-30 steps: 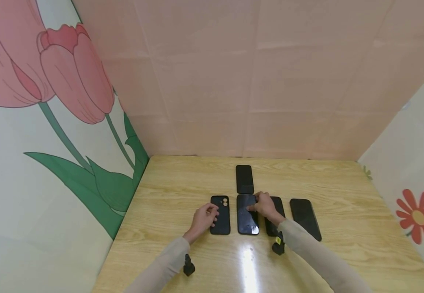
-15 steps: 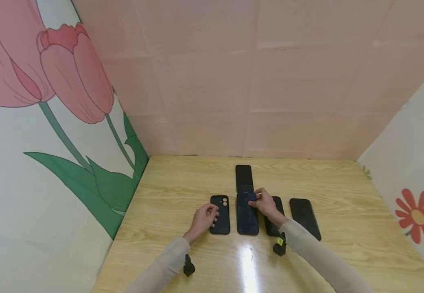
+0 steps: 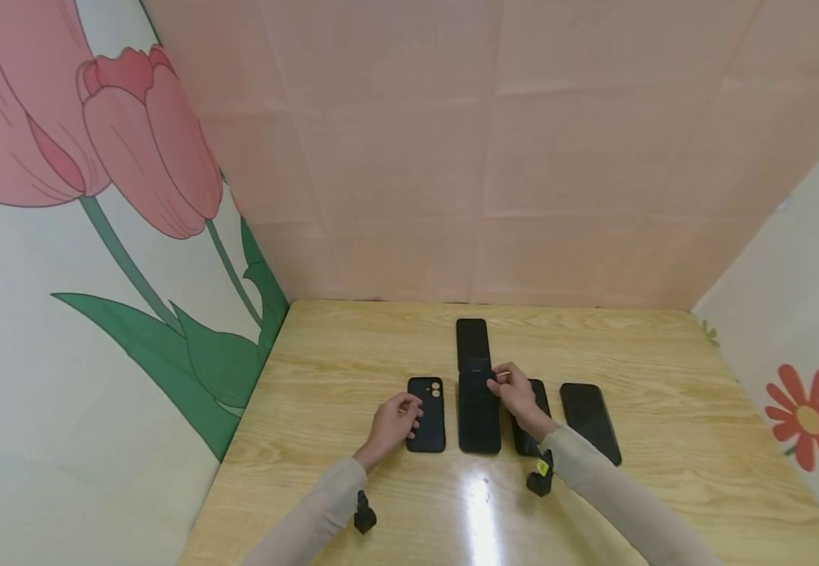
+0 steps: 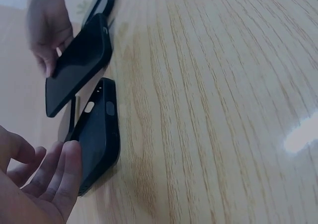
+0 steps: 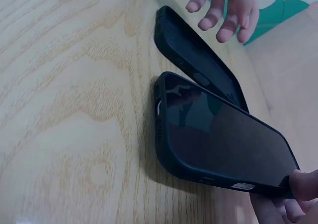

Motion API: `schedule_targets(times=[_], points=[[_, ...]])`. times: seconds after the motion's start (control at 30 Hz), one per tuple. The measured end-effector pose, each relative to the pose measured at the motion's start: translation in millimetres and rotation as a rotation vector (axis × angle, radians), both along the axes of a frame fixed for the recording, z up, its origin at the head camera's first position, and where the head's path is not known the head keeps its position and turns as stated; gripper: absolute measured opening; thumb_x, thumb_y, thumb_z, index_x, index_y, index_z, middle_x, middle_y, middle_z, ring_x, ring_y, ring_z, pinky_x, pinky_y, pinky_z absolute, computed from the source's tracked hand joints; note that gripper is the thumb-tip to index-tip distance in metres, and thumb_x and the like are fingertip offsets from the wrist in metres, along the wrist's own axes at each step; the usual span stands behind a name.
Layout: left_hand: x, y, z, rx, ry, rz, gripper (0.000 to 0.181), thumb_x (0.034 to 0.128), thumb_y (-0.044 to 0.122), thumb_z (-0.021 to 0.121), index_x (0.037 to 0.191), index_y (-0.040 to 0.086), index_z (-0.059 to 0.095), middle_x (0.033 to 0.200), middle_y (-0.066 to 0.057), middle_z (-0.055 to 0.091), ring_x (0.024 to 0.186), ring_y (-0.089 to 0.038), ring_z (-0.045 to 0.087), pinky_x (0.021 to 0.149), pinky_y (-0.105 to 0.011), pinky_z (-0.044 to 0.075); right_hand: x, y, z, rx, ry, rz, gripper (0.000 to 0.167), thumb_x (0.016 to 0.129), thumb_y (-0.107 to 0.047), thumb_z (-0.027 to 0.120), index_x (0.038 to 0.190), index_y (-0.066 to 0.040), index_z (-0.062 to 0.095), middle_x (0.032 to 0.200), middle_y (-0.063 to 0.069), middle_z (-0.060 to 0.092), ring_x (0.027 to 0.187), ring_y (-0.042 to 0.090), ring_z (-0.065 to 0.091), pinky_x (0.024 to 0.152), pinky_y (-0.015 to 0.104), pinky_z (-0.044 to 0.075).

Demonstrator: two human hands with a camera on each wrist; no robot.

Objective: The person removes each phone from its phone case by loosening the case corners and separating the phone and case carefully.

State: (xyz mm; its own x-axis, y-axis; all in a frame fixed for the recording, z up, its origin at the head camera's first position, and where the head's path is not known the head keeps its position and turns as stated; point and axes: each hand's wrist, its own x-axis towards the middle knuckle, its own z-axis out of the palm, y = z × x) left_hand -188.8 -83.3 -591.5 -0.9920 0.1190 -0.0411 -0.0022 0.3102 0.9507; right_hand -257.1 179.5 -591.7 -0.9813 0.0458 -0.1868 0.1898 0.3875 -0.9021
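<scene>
R hand (image 3: 520, 399), grip snug, pinches far right corner of cased phone (image 3: 479, 413) at mid-counter (image 3: 353, 346), far end tilted up, while L hand (image 3: 391, 424), grip loose w/ nothing held, hovers by empty blk case (image 3: 434, 424) on left & another dk phone (image 3: 589, 423) lies at right

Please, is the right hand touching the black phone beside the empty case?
Touching. In the right wrist view, the right hand plainly pinches the black phone by its edge.
</scene>
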Motion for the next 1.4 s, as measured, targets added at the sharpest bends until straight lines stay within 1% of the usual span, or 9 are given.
schedule_targets(times=[0.2,0.4,0.5,0.77,0.93,1.03,1.17,1.3,1.4], points=[[-0.5,0.3,-0.8,0.006,0.007,-0.004,0.024,0.1037,0.01,0.052,0.116,-0.007,0.063,0.095,-0.018,0.068,0.079,-0.033,0.068,0.059,-0.037,0.058,1.7,0.6,4.2,-0.008,-0.003,0.004,0.032,0.097,-0.009,0.061,0.127,-0.001,0.053,0.107,0.018,0.061,0.08,0.025,0.055,0.061,0.032,0.044],[-1.7,2.4,-3.2,0.011,0.008,-0.006,0.025,0.1042,0.013,0.052,0.115,-0.006,0.063,0.093,-0.015,0.068,0.075,-0.028,0.068,0.057,-0.032,0.057,4.8,-3.9,12.5,-0.036,0.028,0.013,0.026,0.096,-0.006,0.061,0.121,-0.005,0.055,0.096,0.013,0.061,0.066,0.022,0.051,0.053,0.032,0.042],[-1.8,4.4,-2.9,0.012,0.007,-0.005,0.027,0.1046,0.016,0.052,0.116,-0.006,0.063,0.092,-0.014,0.069,0.075,-0.03,0.068,0.056,-0.033,0.057,6.1,-6.7,15.7,-0.063,0.045,0.016,0.025,0.095,-0.003,0.062,0.119,-0.004,0.056,0.092,0.012,0.059,0.067,0.02,0.052,0.05,0.031,0.041],[-2.1,10.6,-2.0,0.036,0.004,-0.032,0.037,0.1052,0.028,0.051,0.12,-0.004,0.061,0.096,-0.015,0.07,0.077,-0.033,0.069,0.059,-0.038,0.058,11.6,-13.7,25.2,-0.198,0.054,0.036,0.026,0.095,0.005,0.058,0.12,0.002,0.052,0.09,0.011,0.05,0.075,0.021,0.051,0.057,0.033,0.049],[-2.8,16.4,0.4,0.082,0.005,-0.045,0.035,0.1058,0.023,0.05,0.122,-0.006,0.059,0.099,-0.026,0.068,0.08,-0.044,0.067,0.063,-0.051,0.058,14.6,-18.6,32.3,-0.263,0.047,0.047,0.027,0.096,0.006,0.056,0.121,0.002,0.049,0.092,0.011,0.05,0.077,0.021,0.051,0.06,0.037,0.049],[-3.9,19.4,1.6,0.111,-0.002,-0.06,0.036,0.1058,0.026,0.05,0.122,-0.005,0.059,0.101,-0.027,0.067,0.08,-0.043,0.067,0.062,-0.049,0.058,16.0,-20.4,35.3,-0.281,0.032,0.046,0.028,0.097,0.005,0.055,0.124,0.002,0.048,0.095,0.012,0.05,0.079,0.021,0.052,0.062,0.039,0.05],[-4.3,22.1,2.5,0.116,0.008,-0.075,0.038,0.1045,0.035,0.051,0.12,0.001,0.061,0.099,-0.02,0.069,0.077,-0.033,0.069,0.059,-0.041,0.059,16.9,-23.9,36.2,-0.295,0.027,0.045,0.029,0.097,0.005,0.054,0.125,0.002,0.048,0.098,0.014,0.052,0.08,0.021,0.055,0.063,0.039,0.053],[-4.4,25.5,3.2,0.101,0.004,-0.077,0.038,0.1033,0.038,0.052,0.121,0.005,0.06,0.097,-0.014,0.069,0.076,-0.03,0.069,0.06,-0.043,0.059,18.0,-28.7,36.5,-0.307,0.036,0.054,0.027,0.097,0.006,0.053,0.123,0.003,0.048,0.098,0.016,0.055,0.079,0.021,0.058,0.062,0.037,0.054],[-4.7,27.8,3.8,0.104,0.002,-0.084,0.04,0.1029,0.038,0.053,0.124,0.004,0.059,0.097,-0.01,0.068,0.075,-0.028,0.068,0.06,-0.043,0.059,18.3,-32.3,38.5,-0.306,0.033,0.063,0.027,0.097,0.006,0.052,0.123,0.004,0.048,0.1,0.018,0.054,0.08,0.023,0.058,0.063,0.037,0.054]])
